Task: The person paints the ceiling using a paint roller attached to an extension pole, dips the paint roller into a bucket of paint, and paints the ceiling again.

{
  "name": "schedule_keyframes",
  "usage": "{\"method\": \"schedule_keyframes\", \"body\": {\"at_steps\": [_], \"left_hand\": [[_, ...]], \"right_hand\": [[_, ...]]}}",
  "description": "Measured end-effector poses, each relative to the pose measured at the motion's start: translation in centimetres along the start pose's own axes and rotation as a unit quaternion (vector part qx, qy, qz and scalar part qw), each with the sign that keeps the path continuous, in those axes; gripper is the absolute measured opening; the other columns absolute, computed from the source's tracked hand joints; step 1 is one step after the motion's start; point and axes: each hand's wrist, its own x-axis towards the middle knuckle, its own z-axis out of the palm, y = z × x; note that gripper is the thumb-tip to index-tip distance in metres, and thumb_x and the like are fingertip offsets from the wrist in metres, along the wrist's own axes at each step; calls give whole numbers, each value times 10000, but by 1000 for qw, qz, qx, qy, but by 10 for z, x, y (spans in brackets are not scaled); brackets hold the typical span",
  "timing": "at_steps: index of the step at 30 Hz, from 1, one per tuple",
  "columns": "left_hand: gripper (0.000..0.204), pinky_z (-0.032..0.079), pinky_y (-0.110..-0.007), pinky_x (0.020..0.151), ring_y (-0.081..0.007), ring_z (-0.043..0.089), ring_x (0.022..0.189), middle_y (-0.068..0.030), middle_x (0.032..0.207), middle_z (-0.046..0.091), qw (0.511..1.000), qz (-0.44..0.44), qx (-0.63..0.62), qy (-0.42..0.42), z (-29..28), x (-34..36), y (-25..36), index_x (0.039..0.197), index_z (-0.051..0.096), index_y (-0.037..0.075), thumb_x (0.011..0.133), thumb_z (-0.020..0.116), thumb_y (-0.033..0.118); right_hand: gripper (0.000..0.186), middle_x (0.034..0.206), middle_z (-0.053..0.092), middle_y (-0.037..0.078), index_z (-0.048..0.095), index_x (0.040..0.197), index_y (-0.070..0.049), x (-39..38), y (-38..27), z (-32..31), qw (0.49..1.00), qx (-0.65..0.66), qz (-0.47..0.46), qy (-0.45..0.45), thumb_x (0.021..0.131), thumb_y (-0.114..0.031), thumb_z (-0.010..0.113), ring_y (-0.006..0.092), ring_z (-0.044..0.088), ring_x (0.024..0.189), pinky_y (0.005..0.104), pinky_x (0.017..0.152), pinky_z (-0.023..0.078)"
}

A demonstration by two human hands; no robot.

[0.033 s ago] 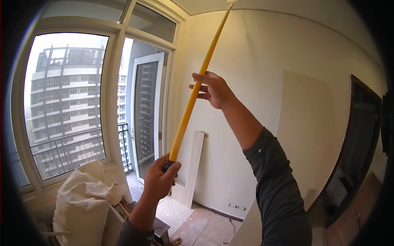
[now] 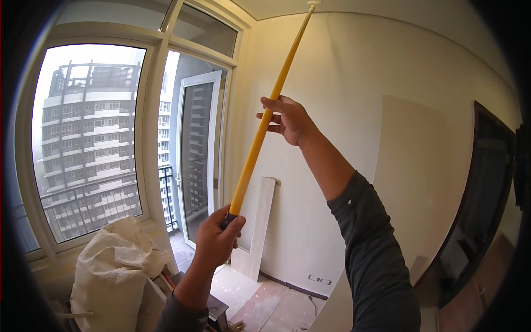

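A long yellow extension pole [image 2: 253, 157] slants up and to the right in front of me, its dark grip at the bottom. My left hand [image 2: 217, 239] is wrapped round that grip. Higher up, my right hand [image 2: 290, 123] holds the shaft lightly between thumb and fingers, some of them stretched out. At the pole's far end a small whitish head [image 2: 314, 3] is at the ceiling [image 2: 381, 14], close above the top of the wall [image 2: 332, 83]. The head is too small and cut off by the picture's edge to name.
Glass windows [image 2: 91, 138] and an open balcony door [image 2: 199, 149] lie to the left. A bulging white sack [image 2: 113, 271] stands at lower left. A pale board [image 2: 260, 232] leans on the wall. Wall sockets [image 2: 319, 279] sit low; a dark doorway [image 2: 475, 205] is at right.
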Motion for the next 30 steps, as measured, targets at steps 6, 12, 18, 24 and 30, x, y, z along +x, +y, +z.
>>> {"method": "schedule_keyframes", "body": {"at_steps": [6, 12, 18, 24, 30], "left_hand": [[350, 459, -241, 511, -60, 533, 540, 5, 699, 583, 1000, -2, 8, -17, 30, 52, -7, 1200, 669, -9, 959, 694, 243], [395, 441, -224, 495, -53, 522, 524, 0, 697, 576, 1000, 1, 0, -21, 41, 75, -5, 1267, 625, -46, 973, 675, 213], [352, 451, -235, 509, -63, 528, 536, 2, 699, 577, 999, -3, -26, -31, 21, 55, -6, 1218, 653, -18, 969, 679, 230], [378, 477, -248, 532, -66, 551, 562, 3, 711, 587, 998, -9, -42, -38, -20, -12, -9, 1255, 653, 7, 960, 687, 240], [437, 496, -240, 550, -58, 564, 587, 6, 737, 609, 997, -13, -74, -26, -76, -99, -2, 1330, 617, 4, 940, 700, 182]], "right_hand": [[518, 1110, 522, 92, 561, 1182, -13, 38, 19, -38, 999, 22, -2, 37, 867, -344, 805, 291, 597, 1134, 449, 886, 595], [565, 1133, 485, 127, 527, 1218, 24, 57, 22, -46, 996, 35, -3, 85, 859, -302, 818, 318, 586, 1133, 473, 893, 614], [546, 1118, 488, 115, 528, 1214, 12, 43, 16, -23, 997, 19, 1, 76, 870, -309, 804, 304, 588, 1122, 462, 890, 611], [552, 1128, 504, 98, 517, 1253, -1, -12, 2, 24, 1000, -19, -4, 19, 897, -339, 769, 283, 572, 1155, 442, 883, 592], [887, 1245, 501, 157, 298, 1483, 67, -84, -28, 107, 998, -41, -7, -40, 882, -371, 783, 304, 534, 1248, 436, 931, 574]]}}
